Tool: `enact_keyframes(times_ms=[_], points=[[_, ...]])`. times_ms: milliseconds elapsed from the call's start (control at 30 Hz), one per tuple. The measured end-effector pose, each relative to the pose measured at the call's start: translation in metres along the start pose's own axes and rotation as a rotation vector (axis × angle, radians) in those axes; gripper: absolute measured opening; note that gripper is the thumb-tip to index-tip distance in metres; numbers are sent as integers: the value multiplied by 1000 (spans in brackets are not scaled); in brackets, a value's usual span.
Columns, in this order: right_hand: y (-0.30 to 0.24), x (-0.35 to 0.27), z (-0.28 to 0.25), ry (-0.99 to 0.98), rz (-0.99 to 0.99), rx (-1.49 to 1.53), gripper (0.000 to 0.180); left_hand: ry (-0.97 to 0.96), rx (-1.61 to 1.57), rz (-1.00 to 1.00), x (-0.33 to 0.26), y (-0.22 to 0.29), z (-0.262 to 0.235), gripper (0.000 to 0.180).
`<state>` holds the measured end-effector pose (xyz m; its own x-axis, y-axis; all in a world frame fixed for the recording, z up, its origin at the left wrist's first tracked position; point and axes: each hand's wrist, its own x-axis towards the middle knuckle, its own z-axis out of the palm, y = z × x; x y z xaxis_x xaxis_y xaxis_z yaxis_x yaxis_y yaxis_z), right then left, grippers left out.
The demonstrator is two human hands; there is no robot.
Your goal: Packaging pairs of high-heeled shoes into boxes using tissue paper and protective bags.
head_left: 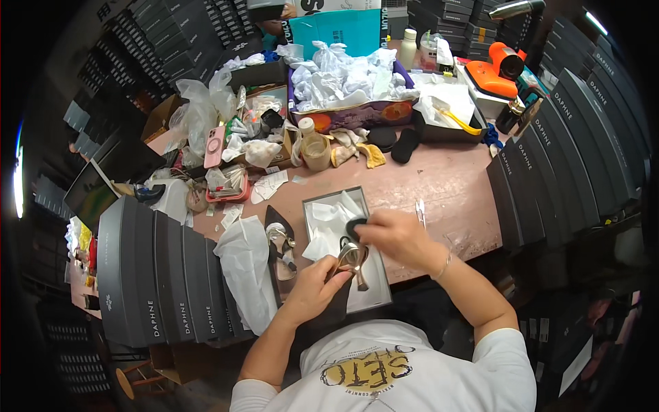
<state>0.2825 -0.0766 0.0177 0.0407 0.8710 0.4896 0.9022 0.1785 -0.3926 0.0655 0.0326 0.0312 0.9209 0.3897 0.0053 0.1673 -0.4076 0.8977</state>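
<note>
My left hand (312,292) grips a shiny gold-toned heeled shoe (352,257) over the near part of an open shoe box (379,275). Just above the shoe, my right hand (398,239) pinches a round black pad (355,230). The pad is close to the shoe's upper; I cannot tell if they touch. White tissue paper (328,218) fills the far part of the box. A second, pointed shoe (280,248) with a metallic trim lies left of the box, beside a large sheet of white paper (245,268).
Dark shoe boxes stand in rows at the left (165,275) and right (556,151). Farther back are a purple carton (350,118) of crumpled paper, a jar (316,150), yellowish cloths (371,156), black pads (405,146), an orange tool (495,72) and tweezers (421,211).
</note>
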Motion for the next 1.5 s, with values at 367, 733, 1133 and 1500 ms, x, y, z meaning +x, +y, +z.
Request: enact_keyframes(times_ms=[367, 733, 1133, 1500], points=[[-36, -7, 45, 22, 936, 1486, 48, 189, -66, 11, -7, -12, 5, 30], [-14, -23, 57, 29, 889, 1462, 45, -287, -1056, -385, -31, -42, 11, 99], [79, -23, 42, -285, 199, -33, 26, -246, -943, -358, -38, -50, 20, 97], [-13, -8, 5, -738, 197, 624, 80, -349, -107, -147, -17, 2, -27, 97]])
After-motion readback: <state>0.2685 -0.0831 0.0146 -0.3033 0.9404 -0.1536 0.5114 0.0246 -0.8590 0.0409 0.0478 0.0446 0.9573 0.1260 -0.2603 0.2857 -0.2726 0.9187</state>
